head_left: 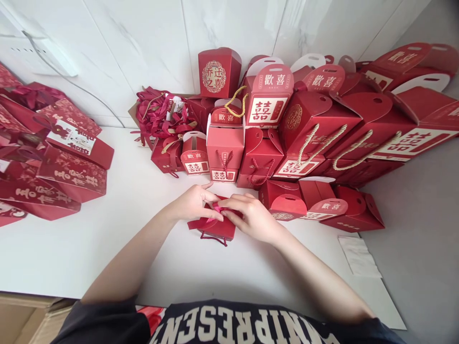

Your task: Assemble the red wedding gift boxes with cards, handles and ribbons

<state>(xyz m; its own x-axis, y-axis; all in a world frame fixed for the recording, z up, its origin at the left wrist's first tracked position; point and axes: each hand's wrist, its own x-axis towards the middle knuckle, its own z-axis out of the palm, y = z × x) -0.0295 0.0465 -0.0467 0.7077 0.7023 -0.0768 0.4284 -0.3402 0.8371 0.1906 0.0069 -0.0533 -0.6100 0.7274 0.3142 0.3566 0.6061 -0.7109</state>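
A small red gift box with a dark red cord handle rests on the white table, in front of my body. Over its top, my left hand pinches a bright pink-red ribbon between thumb and fingers. From the right, my right hand grips the same ribbon, its fingertips close to those of the left. Both hands partly cover the box's top.
Red gift boxes stand stacked behind and to the right, near the tiled wall. A ribbon pile lies at the back. More red boxes fill the left. White tissues lie at right; a cardboard box sits at lower left.
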